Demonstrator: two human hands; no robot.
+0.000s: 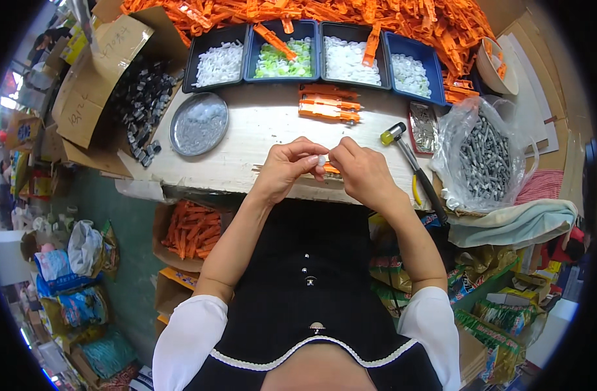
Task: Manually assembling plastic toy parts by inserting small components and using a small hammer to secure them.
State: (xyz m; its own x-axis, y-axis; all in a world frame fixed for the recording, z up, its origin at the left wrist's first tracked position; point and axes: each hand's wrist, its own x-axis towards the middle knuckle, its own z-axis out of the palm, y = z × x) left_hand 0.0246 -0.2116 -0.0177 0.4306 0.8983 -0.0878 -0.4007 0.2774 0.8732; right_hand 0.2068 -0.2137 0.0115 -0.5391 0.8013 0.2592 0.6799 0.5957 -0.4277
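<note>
My left hand [288, 166] is closed, its thumb and fingers pinching a small white plastic piece [322, 160]. Close beside it, my right hand [360, 171] has its fingertips pressed together; what they hold is hidden. An orange plastic part [331, 168] shows between and under the hands near the table's front edge. I cannot tell whether it is gripped or lies on the table. Just beyond the hands, several orange assembled parts [329, 107] lie in a stack.
Trays of white pieces [218, 64] and green-white pieces [272, 65] line the back, below a heap of orange parts [350, 14]. A round metal dish [199, 146] stands left, near a carton of black parts [106, 55]. Right lie a hammer [412, 158] and a bag of metal pins [484, 156].
</note>
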